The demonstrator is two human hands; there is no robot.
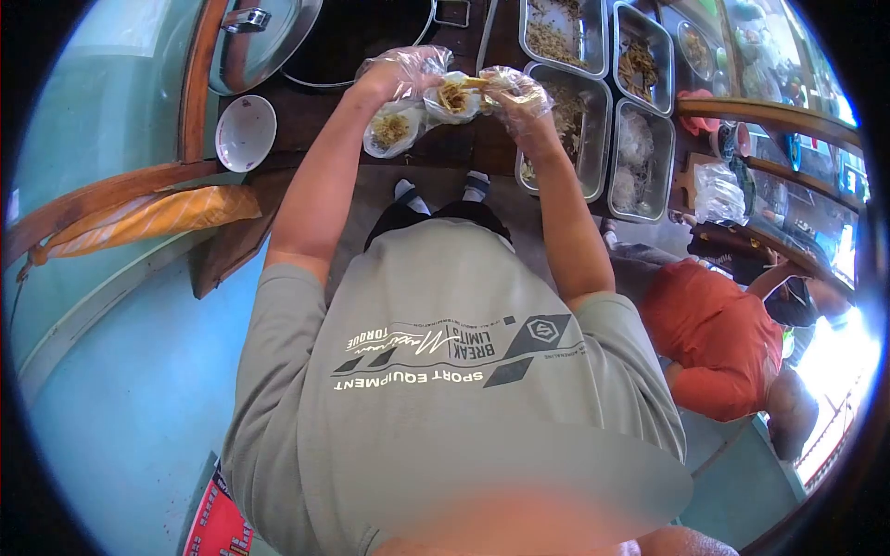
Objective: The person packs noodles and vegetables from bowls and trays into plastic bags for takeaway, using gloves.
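Observation:
Both hands wear clear plastic gloves. My left hand (405, 74) closes on the left edge of a small white bowl (453, 113) lined with a bag and holding brownish food. At the bowl's right side, my right hand (519, 98) pinches a yellowish piece of food (475, 83) over the rim. Below my left hand, a second bagged bowl (413, 139) with shredded food stands on the dark counter (315, 120). Metal trays (603, 139) of shredded food lie right beside my right hand, which partly covers one of them.
A white bowl (246, 133) stands at the left, below a glass lid (269, 37) and a large dark pan (357, 32). An orange striped cloth (158, 221) hangs at left. A tray of noodles (640, 162) and a person in red (709, 338) are at right.

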